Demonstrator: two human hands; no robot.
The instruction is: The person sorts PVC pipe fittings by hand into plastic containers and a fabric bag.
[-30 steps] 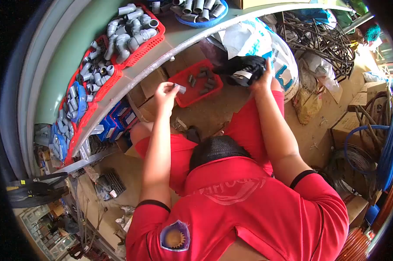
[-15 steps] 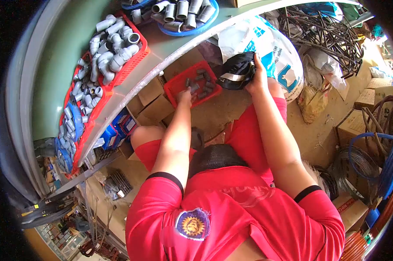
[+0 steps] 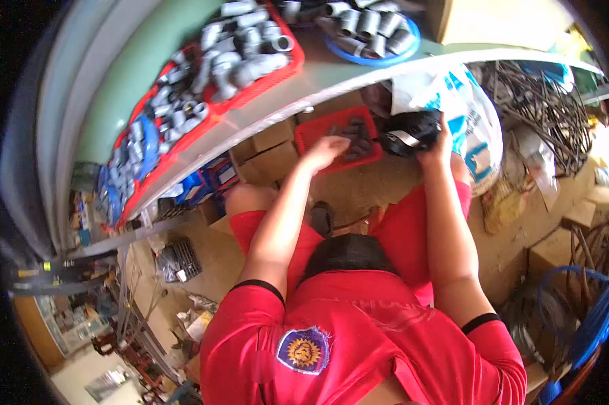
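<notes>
My left hand (image 3: 328, 150) is over the left part of a red basket (image 3: 310, 135) on the floor. Its fingers are blurred, and whether they hold anything cannot be made out. Several small dark grey pipe fittings (image 3: 360, 140) lie in the basket, just right of those fingers. To the basket's right, my right hand (image 3: 439, 147) is closed on the side of a black plastic bag (image 3: 412, 131) with a pale patch. The bag's contents are hidden.
Above the basket runs a counter edge (image 3: 240, 133), bearing a red crate (image 3: 296, 62) of grey fittings and a blue basin (image 3: 385, 62) of more. A white-and-blue sack (image 3: 481, 128) stands right of the black bag. Cardboard boxes (image 3: 272, 158) sit left of the basket.
The view has shifted, so the surroundings appear further right and the far-right items lower. My left hand has moved from the fittings at the basket's near edge, its fingers now pointing right. My right hand keeps the bag.
</notes>
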